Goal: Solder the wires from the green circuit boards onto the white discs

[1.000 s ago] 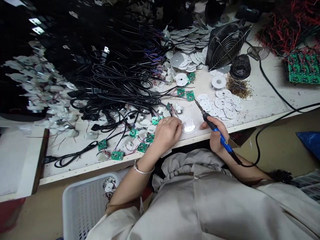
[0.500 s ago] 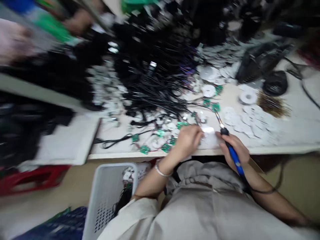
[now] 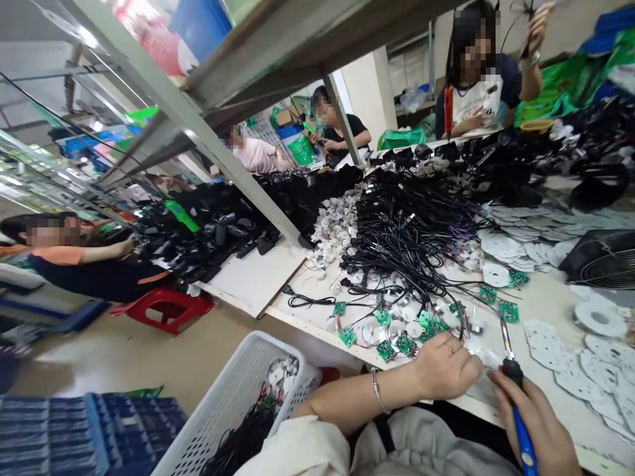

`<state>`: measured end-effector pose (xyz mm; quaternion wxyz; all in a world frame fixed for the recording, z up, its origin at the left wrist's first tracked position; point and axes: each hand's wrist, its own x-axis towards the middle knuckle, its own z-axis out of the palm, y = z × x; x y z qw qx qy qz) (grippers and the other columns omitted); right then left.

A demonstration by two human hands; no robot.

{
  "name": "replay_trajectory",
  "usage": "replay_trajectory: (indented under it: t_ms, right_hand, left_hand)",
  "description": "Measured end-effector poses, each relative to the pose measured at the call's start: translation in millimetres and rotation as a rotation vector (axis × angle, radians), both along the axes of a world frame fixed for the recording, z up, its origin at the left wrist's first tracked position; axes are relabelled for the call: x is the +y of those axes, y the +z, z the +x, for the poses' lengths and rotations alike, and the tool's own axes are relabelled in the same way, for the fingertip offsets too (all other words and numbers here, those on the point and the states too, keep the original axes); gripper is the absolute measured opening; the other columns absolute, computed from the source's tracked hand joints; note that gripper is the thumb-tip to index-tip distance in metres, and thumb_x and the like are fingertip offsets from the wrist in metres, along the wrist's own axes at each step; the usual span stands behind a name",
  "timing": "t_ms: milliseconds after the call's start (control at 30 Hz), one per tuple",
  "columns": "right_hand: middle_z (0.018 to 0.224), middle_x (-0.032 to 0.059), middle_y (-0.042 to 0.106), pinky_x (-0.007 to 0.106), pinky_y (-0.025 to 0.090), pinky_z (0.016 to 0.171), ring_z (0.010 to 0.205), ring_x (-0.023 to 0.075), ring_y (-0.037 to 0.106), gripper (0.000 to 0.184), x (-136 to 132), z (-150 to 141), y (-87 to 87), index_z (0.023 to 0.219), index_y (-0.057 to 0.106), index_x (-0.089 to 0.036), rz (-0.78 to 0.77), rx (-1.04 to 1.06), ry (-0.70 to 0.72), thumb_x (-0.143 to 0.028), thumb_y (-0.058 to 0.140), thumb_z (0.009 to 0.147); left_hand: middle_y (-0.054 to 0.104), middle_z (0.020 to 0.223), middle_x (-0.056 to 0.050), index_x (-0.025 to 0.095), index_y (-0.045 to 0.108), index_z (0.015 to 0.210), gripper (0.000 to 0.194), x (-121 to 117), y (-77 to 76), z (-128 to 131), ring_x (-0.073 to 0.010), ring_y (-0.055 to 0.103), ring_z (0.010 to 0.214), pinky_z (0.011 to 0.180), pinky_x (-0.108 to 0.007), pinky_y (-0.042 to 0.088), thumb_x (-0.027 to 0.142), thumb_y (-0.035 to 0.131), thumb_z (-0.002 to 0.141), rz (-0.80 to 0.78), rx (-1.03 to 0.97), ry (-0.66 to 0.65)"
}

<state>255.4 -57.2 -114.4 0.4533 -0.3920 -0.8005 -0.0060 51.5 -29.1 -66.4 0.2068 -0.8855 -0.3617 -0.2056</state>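
In my right hand is a soldering iron with a blue handle and black collar. Its metal tip points away from me and reaches the near edge of a green circuit board. My left hand is closed low over the table edge, its fingertips pressed together; what they hold is hidden. A small metal motor lies just beyond that hand. Beside its wrist are several green boards with thin red wires and white round parts.
Black cables are heaped across the table, with white discs and a white ring to the right. A white basket stands below the edge, a red stool further left. Co-workers sit beyond a metal shelf post.
The view has swung up and left, bringing co-workers and the shelf into sight. My hands now appear lower and further right. The soldering iron stays in my right hand, tip still at a board.
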Motion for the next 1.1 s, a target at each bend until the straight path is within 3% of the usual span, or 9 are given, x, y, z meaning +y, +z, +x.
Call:
replay_trajectory:
  t_ms: [100, 267, 433, 600, 800, 967, 1100]
  right_hand:
    - [0.107, 0.0079, 0.073, 0.027, 0.059, 0.075, 0.084, 0.0209, 0.074, 0.041, 3.3, -1.5, 0.0, 0.133, 0.06, -0.025, -0.046, 0.064, 0.018, -0.026, 0.062, 0.092]
    - [0.105, 0.007, 0.073, 0.029, 0.058, 0.081, 0.088, 0.0209, 0.073, 0.045, 1.0, -5.8, 12.0, 0.136, 0.055, -0.024, -0.077, 0.063, 0.03, -0.02, 0.062, 0.092]
    - [0.102, 0.0089, 0.071, 0.03, 0.056, 0.084, 0.086, 0.0199, 0.071, 0.041, 1.1, -8.1, 22.6, 0.132, 0.058, -0.02, -0.065, 0.067, 0.057, -0.017, 0.063, 0.092]
    - [0.1, 0.0091, 0.072, 0.031, 0.056, 0.082, 0.085, 0.0202, 0.071, 0.042, 6.3, -8.8, 24.1, 0.132, 0.057, -0.019, -0.074, 0.081, 0.081, -0.015, 0.063, 0.091]
    - [0.1, 0.0095, 0.073, 0.033, 0.061, 0.081, 0.09, 0.0211, 0.073, 0.041, 4.9, -12.5, 38.9, 0.131, 0.054, -0.022, -0.194, 0.145, 0.068, -0.013, 0.059, 0.091]
    - [0.108, 0.0094, 0.072, 0.037, 0.063, 0.085, 0.094, 0.0202, 0.075, 0.037, 7.3, -10.8, 36.8, 0.132, 0.051, -0.024, -0.365, 0.355, 0.097, -0.023, 0.055, 0.095]
    - [0.097, 0.0044, 0.074, 0.035, 0.064, 0.072, 0.078, 0.0179, 0.076, 0.029, -4.5, -5.7, 36.7, 0.125, 0.057, -0.026, -0.432, 0.661, 0.077, -0.03, 0.053, 0.097]
  left_hand:
    - [0.062, 0.073, -0.002, 0.016, 0.057, 0.083, 0.014, 1.6, 2.5, -2.4, -0.0145, 0.06, 0.074, 0.072, -0.029, 0.044, 0.021, 0.052, 0.095, -0.07, 0.071, -0.058]
    - [0.071, 0.105, -0.008, 0.014, 0.061, 0.088, 0.016, 2.1, 4.1, -4.8, -0.0179, 0.065, 0.097, 0.086, -0.031, 0.047, 0.022, 0.051, 0.096, -0.066, -0.029, -0.015]
    - [0.073, 0.098, -0.006, 0.017, 0.063, 0.085, 0.016, 5.8, -3.0, -4.7, -0.015, 0.066, 0.093, 0.082, -0.03, 0.047, 0.021, 0.052, 0.096, -0.198, 0.013, -0.005]
    - [0.074, 0.097, -0.005, 0.017, 0.064, 0.084, 0.018, 11.3, -9.9, -7.1, -0.0157, 0.066, 0.096, 0.083, -0.032, 0.048, 0.022, 0.051, 0.097, -0.175, -0.051, 0.026]
    - [0.076, 0.098, -0.006, 0.017, 0.065, 0.094, 0.014, 9.7, -0.4, -8.2, -0.0195, 0.067, 0.101, 0.089, -0.036, 0.047, 0.022, 0.052, 0.096, -0.318, -0.194, 0.023]
    - [0.076, 0.105, -0.004, 0.021, 0.064, 0.091, 0.008, 18.7, 3.9, -13.2, -0.0237, 0.063, 0.109, 0.095, -0.043, 0.043, 0.025, 0.057, 0.094, -0.397, -0.423, 0.054]
    - [0.077, 0.097, -0.002, 0.021, 0.062, 0.084, 0.01, 18.5, 9.3, -11.4, -0.0217, 0.065, 0.1, 0.091, -0.041, 0.043, 0.024, 0.058, 0.093, -0.4, -0.47, 0.037]
